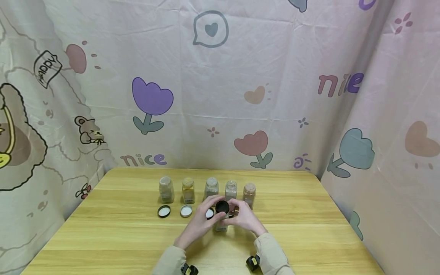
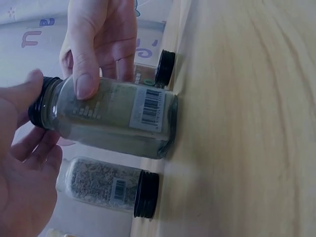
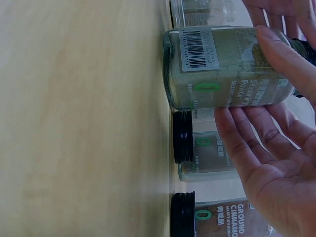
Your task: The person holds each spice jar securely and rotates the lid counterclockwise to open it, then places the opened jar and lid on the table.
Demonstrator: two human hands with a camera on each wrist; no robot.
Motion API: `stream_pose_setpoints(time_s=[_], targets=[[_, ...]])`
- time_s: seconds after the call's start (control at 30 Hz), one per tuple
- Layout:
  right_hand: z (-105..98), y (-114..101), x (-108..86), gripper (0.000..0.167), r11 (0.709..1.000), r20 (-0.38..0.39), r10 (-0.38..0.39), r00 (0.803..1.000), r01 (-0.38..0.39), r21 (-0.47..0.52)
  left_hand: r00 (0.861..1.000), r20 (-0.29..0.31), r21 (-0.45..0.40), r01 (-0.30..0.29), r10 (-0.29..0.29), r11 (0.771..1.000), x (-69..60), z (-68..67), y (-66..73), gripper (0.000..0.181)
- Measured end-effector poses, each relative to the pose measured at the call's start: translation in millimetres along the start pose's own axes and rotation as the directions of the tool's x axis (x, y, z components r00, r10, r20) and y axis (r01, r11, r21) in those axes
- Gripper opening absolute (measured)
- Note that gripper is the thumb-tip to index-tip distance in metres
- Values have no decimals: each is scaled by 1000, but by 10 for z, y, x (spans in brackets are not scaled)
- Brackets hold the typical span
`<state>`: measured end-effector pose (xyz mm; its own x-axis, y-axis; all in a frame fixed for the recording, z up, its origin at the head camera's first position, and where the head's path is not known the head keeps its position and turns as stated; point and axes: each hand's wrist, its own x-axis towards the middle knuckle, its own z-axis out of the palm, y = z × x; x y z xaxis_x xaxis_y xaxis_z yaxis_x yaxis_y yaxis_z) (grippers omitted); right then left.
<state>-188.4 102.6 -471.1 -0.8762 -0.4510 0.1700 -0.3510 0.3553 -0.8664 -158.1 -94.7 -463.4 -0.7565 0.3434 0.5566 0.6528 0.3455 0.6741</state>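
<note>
A square glass spice jar of pale greenish powder stands upright near the table's middle, a black lid on its mouth. My left hand holds that lid between thumb and fingers, seen more closely in the left wrist view around the lid. With thumb on one face and fingers on the opposite side, my right hand grips the glass body; the right wrist view shows its seasoning powder label on the jar. Fingers partly cover the lid in each wrist view.
Behind stand several lidless spice jars, including a yellow one and a ground cinnamon jar at right. Black-rimmed lids with white insides, such as the leftmost lid, lie before them on the wooden table. A printed curtain hangs behind.
</note>
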Motion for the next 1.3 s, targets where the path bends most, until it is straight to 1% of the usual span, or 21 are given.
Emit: stream_pose_setpoints(time_s=[0.1,0.2,0.27,0.37,0.47,0.6,0.7,0.83,0.93,0.97,1.07,1.13,1.2,1.3], targets=[[-5,-7,0,41,1000,3,-7,1000,7,4,999,38,-16,-2,3,1000,-3,-28,-2,43],[-8,-13,-5,42,1000,3,-6,1000,6,11,997,73,-35,-36,38,999,-6,-50,-21,38],[-6,-10,-3,42,1000,0,-6,1000,6,7,995,83,-38,-56,59,998,-8,-53,-42,37],[-1,-6,1,42,1000,-2,-5,1000,5,-3,994,71,-25,-82,84,996,-10,-45,-60,37],[3,1,6,42,1000,0,2,1000,-2,0,996,34,0,-88,88,996,-7,-28,-60,37],[-1,-6,1,42,1000,5,11,1000,-11,16,998,-17,13,-65,65,998,2,-6,-42,39],[-6,-17,-3,41,1000,6,4,1000,-5,14,999,-25,15,-38,39,999,2,0,-19,43],[-8,-15,-4,41,1000,5,0,1000,0,5,1000,15,9,-19,19,1000,-7,-14,5,41],[-8,-6,-4,42,1000,3,4,1000,-4,5,998,63,-27,-8,10,1000,-15,-33,8,38],[-7,-2,-5,43,1000,2,7,1000,-7,6,997,77,-37,-9,12,999,-17,-38,8,37],[-5,-3,-7,44,1000,-1,11,1000,-11,21,994,100,-53,-41,46,998,-14,-43,2,37],[-3,-11,-14,46,999,-1,17,1000,-17,38,993,93,-46,-65,69,997,-11,-37,-5,37],[-2,-18,-19,46,999,1,20,1000,-20,49,994,70,-23,-82,83,996,-9,-19,-16,36],[-1,-22,-18,45,998,3,23,1000,-23,56,997,25,20,-71,70,997,-5,13,-32,36]])
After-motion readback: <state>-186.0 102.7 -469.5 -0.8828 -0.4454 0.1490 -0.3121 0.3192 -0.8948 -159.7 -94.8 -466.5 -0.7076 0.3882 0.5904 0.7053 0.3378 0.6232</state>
